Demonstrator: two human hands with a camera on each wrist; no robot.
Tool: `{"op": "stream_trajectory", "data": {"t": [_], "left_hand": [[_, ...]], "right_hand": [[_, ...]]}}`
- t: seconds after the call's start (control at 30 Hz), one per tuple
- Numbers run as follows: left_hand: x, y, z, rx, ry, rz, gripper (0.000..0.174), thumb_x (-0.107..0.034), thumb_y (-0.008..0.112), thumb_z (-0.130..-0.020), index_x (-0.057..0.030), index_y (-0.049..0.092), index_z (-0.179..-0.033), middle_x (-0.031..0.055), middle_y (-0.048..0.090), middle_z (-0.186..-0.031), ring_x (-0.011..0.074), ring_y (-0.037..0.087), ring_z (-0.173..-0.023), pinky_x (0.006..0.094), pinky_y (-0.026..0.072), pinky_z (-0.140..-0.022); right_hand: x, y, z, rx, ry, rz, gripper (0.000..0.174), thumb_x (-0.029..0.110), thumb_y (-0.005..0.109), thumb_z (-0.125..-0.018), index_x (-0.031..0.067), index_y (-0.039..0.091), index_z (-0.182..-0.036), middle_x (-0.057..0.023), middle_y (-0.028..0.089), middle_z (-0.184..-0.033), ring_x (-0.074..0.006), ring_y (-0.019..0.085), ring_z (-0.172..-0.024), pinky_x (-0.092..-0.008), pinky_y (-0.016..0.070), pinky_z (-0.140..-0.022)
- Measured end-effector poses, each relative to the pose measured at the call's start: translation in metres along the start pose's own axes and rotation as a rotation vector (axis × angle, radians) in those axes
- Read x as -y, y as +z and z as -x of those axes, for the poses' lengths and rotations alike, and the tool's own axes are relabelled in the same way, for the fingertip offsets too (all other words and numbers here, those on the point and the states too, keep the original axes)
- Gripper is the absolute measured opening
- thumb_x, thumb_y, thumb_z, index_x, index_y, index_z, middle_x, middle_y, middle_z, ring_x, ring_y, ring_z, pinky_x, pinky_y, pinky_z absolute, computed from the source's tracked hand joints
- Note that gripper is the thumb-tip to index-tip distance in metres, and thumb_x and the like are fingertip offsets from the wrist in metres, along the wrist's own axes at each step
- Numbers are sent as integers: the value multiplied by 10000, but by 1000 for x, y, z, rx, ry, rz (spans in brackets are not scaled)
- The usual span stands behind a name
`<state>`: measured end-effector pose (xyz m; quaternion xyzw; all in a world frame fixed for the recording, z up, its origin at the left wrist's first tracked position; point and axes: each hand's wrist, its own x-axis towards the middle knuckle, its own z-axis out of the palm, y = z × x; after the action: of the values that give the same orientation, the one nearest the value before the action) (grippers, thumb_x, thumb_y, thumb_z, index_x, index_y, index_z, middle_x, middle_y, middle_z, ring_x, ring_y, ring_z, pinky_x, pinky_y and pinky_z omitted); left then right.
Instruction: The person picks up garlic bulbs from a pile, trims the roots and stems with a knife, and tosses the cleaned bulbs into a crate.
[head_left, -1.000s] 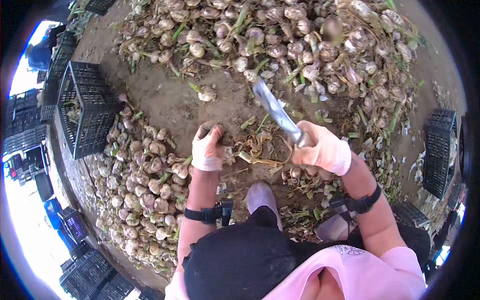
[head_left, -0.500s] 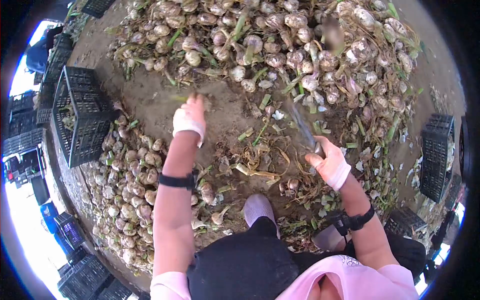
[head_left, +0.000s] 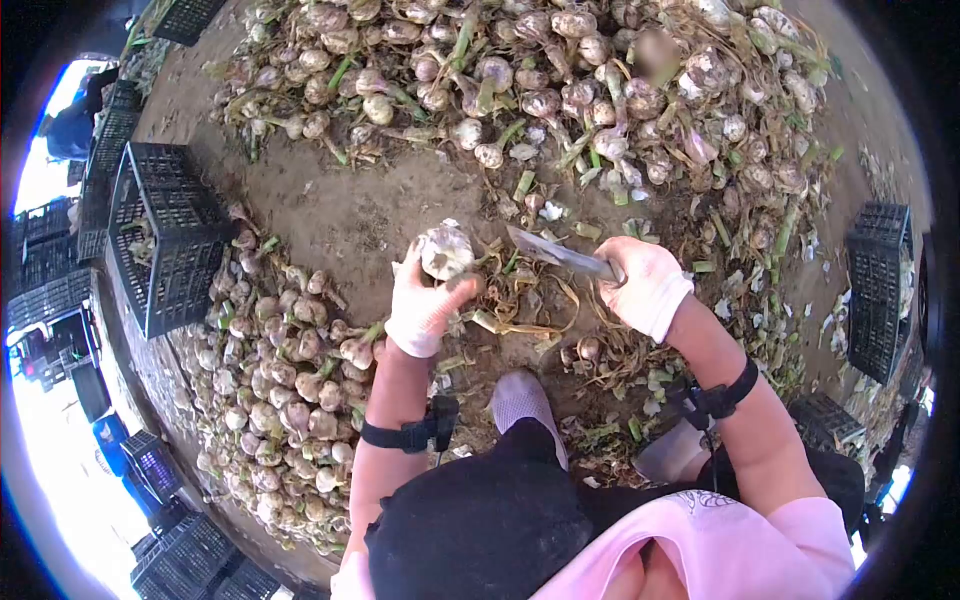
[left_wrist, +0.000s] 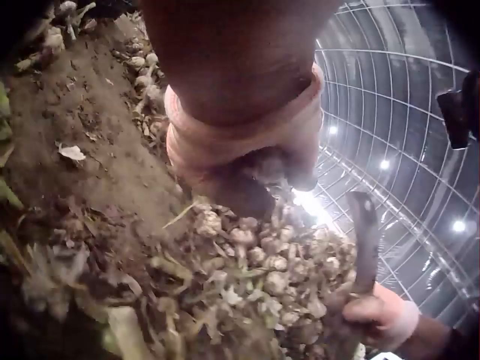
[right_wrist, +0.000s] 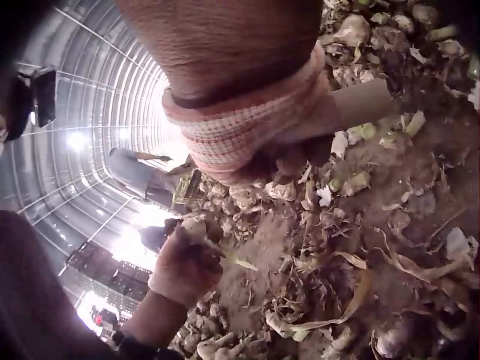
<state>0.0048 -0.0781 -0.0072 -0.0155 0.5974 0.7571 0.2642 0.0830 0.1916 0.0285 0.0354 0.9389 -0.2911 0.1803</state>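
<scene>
In the head view, my gloved left hand [head_left: 422, 305] holds a garlic bulb [head_left: 446, 252] between thumb and fingers, its pale root side facing up. Over to the right, my gloved right hand [head_left: 648, 284] grips a knife [head_left: 562, 256] by the handle, its flat blade pointing left toward the bulb, with a gap between them. The right wrist view shows the knife's blade [right_wrist: 361, 103] jutting out past the glove, and a short green stalk [right_wrist: 244, 263] beside the left hand. From the left wrist, the bulb is mostly hidden by the glove.
A large heap of uncut garlic [head_left: 560, 80] lies across the far side. Trimmed bulbs [head_left: 280, 400] are piled at the left, beside a black crate [head_left: 180, 240]. Dry leaves and stalk cuttings [head_left: 530, 300] litter the ground between the hands. Another crate [head_left: 880, 290] stands at right.
My left hand reached forward to the lone bulb on the bare ground, picked it up and came back with it. The knife in my right hand has swung lower, its blade now pointing more to the left.
</scene>
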Motion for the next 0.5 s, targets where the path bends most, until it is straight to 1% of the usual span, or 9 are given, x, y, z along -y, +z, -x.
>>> {"op": "stream_trajectory", "data": {"t": [0.03,0.07,0.13,0.27,0.33,0.37,0.43,0.47,0.5], "left_hand": [[-8,8,7,23,-13,113,601,-19,753,-683,-22,477,-1217,29,584,-1054,131,576,-908,284,489,-791],[-11,13,11,15,-7,113,601,-19,753,-683,-22,477,-1217,29,584,-1054,131,576,-908,284,489,-791],[-15,19,15,3,-52,56,679,-38,804,-607,-43,472,-1200,21,567,-1097,127,547,-991,295,451,-888],[-18,23,16,26,-95,97,746,-40,823,-588,-43,450,-1234,22,556,-1120,137,531,-1029,306,428,-925],[-17,24,15,111,76,23,737,-69,814,-623,-41,437,-1255,24,571,-1088,133,546,-1003,297,444,-903],[-17,26,15,107,78,21,737,-69,814,-623,-41,437,-1255,24,571,-1088,133,546,-1003,297,444,-903],[-17,32,13,-39,-44,126,439,-78,702,-762,-23,523,-1159,29,610,-945,95,574,-775,240,484,-678],[-14,32,12,-79,-24,-9,295,-66,611,-820,-13,558,-1106,39,628,-898,91,577,-781,238,482,-679],[-7,27,10,-80,-22,-7,295,-66,611,-820,-13,558,-1106,39,628,-898,91,577,-781,238,482,-679]], "right_hand": [[2,-2,0,-2,4,-7,244,158,643,-734,89,605,-966,-127,623,-930,-321,607,-881,-382,490,-797],[4,-5,-1,-4,8,-15,251,158,646,-730,89,607,-969,-130,626,-925,-322,608,-881,-384,491,-799],[10,-10,0,-1,3,-24,249,152,650,-727,87,610,-964,-132,629,-928,-322,609,-877,-383,492,-795],[12,-11,1,-25,1,-113,235,155,668,-725,80,620,-943,-138,640,-900,-324,616,-840,-374,501,-760],[14,-11,2,-46,28,-153,237,170,678,-730,75,621,-939,-144,640,-871,-327,619,-817,-370,504,-742],[16,-10,3,-66,63,-194,241,186,688,-735,69,622,-935,-150,641,-842,-329,622,-794,-366,507,-725],[16,-7,4,-51,76,-249,255,205,696,-739,61,622,-937,-158,639,-819,-330,624,-777,-367,509,-715],[16,-5,5,-36,92,-301,272,223,704,-743,54,621,-940,-166,638,-796,-330,627,-759,-367,510,-705],[16,-2,6,-36,90,-299,272,223,704,-743,54,621,-940,-166,638,-796,-330,627,-759,-367,510,-705]]}}
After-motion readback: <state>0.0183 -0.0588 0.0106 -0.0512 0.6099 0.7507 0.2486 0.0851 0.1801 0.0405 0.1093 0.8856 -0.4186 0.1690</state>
